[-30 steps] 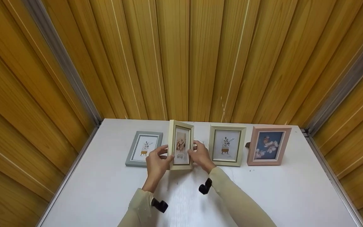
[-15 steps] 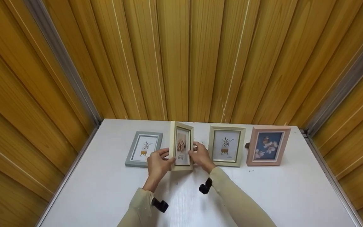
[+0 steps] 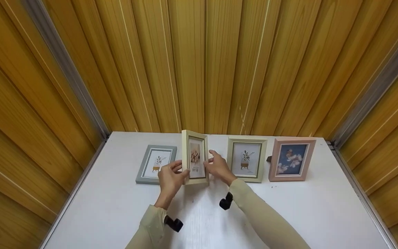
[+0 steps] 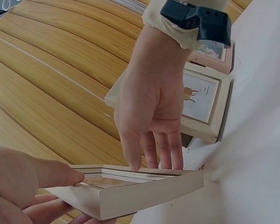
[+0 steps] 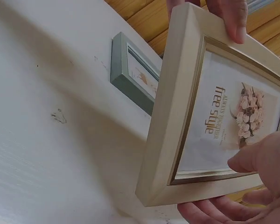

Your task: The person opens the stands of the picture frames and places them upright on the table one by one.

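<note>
Fingers [image 5: 231, 211] pinching cream frame [image 5: 165, 116], rose print [image 5: 249, 112] inside, teal frame [image 3: 143, 162] nearby

The desk [image 3: 109, 218] has a pale white top, faintly streaked, with soft shadows across its middle and small dark marks [image 3: 274, 187], some of them just in front of the pink picture frame. Toward its far side, a grey-green picture frame [image 3: 153, 162] lies face up at the left, its print showing a potted plant. Well apart to the right, a cream picture frame [image 3: 245, 160] with a similar plant print stands leaning back, and the pink picture frame [image 3: 292, 159], showing white blossoms on blue, stands near it.
</note>
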{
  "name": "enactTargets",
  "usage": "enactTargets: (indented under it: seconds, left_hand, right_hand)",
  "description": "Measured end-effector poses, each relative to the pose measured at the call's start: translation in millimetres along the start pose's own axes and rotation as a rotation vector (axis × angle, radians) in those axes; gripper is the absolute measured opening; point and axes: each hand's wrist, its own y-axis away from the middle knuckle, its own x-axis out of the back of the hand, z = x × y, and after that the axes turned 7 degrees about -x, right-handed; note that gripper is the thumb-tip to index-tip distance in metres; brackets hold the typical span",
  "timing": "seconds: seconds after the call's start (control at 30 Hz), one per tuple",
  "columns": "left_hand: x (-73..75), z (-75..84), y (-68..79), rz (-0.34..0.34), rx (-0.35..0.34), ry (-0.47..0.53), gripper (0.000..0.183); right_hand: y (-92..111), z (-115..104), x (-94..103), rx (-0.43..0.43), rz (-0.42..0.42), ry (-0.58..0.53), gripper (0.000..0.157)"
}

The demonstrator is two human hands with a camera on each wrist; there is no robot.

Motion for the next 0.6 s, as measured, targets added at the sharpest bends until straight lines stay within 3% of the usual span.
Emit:
enactTargets:
  seconds: [0.3, 0.43, 0.6]
  left_hand:
    - [-5.5, 4.2, 0.5, 0.028, -0.024, -0.042, 0.040]
    - [-10.5, 3.5, 2.2, 0.046, -0.020, -0.082, 0.039]
    - [-18.2, 3.9, 4.1, 0.054, -0.031, -0.094, 0.039]
  right_hand:
    - [2.4, -38.3, 19.9, 0.066, 0.042, 0.108, 0.066]
    - [1.8, -55.5, 22.4, 0.123, 0.017, 0.102, 0.067]
    - [1.0, -73.6, 23.0, 0.131, -0.010, 0.110, 0.071]
